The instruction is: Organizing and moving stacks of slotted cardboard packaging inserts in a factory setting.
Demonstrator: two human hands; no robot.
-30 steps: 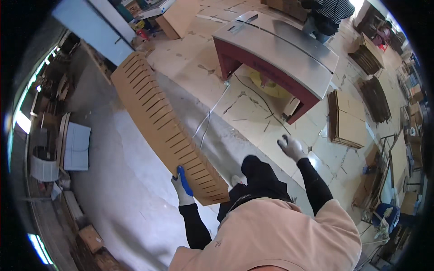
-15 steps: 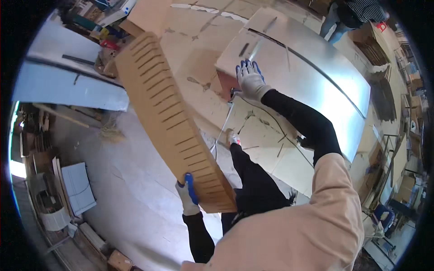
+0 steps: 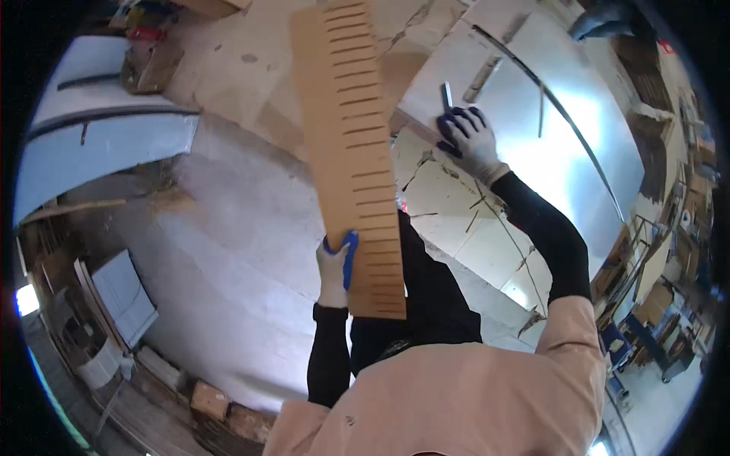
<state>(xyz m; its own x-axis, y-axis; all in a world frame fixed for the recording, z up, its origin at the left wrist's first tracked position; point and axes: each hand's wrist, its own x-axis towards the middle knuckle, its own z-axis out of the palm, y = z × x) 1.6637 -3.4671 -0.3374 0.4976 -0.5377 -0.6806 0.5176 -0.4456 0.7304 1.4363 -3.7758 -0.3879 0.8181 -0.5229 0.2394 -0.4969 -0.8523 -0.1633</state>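
A long tan cardboard piece with a row of dark slits slants up in front of me. My left hand, in a grey and blue glove, grips its left edge near the lower end, thumb over the face. To the right, a large shiny metal-faced box or cabinet has a long dark seam and several short slots. My right hand, gloved alike, is at its near left edge beside a slot, fingers bent and apart. Nothing shows in its grasp; whether it touches the metal is unclear.
Cardboard sheets and a thin cable lie around the cabinet. A pale blue panel is at the left, with a white panel leaning below it. Cardboard stacks and shelving line the right, and part of another person shows at top right.
The cardboard piece has swung rightward and stands more upright in my left hand. My right hand has moved over the cabinet's edge, its fingers now more bent. My view has shifted.
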